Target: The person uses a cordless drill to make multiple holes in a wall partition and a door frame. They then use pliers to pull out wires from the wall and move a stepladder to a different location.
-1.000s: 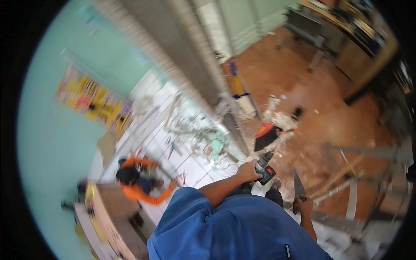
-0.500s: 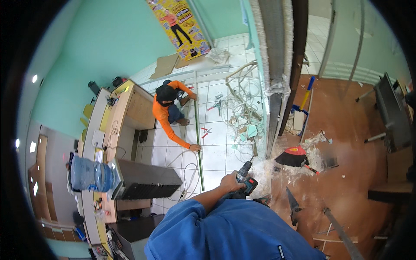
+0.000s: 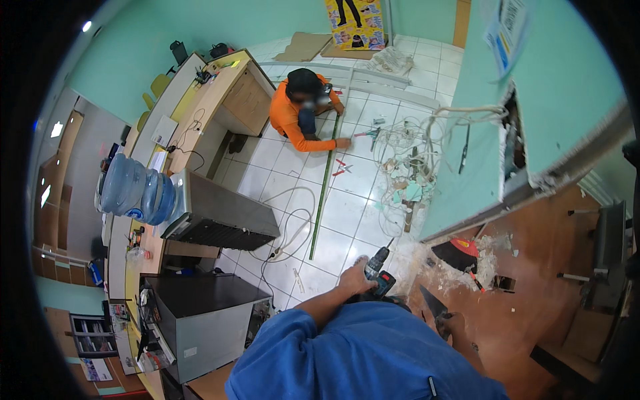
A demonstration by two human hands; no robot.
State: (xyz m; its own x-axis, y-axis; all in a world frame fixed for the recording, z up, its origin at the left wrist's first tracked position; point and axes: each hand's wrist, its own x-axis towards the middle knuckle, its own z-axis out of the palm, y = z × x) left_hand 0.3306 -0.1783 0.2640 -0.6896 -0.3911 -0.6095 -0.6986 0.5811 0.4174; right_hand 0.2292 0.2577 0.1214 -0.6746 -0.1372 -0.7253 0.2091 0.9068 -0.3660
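Observation:
In my left hand (image 3: 358, 278) is a cordless drill (image 3: 375, 267), its fingers wrapped round the body. The long bit points forward, over the white tiles. My right hand (image 3: 455, 327), lower and to the right, is closed round the handle of a grey pointed trowel (image 3: 433, 303); its blade tilts up to the left. Ahead of me a co-worker in an orange top (image 3: 290, 113) crouches, both hands at a long thin green strip (image 3: 327, 187) on the floor. Red-handled pliers (image 3: 342, 167) lie beside that strip.
Tangled white cables (image 3: 403, 150) and broken board pieces litter the tiles. At right stands a green wall (image 3: 473, 193) with a cut hole. A red and black broom head (image 3: 459, 255) lies amid white rubble. A water dispenser (image 3: 223, 213) and a counter (image 3: 230, 80) stand left.
My view has turned left, so the wall's green face and its hole now show. The co-worker's nearer hand has moved farther up the strip. My right hand has come into view on the trowel.

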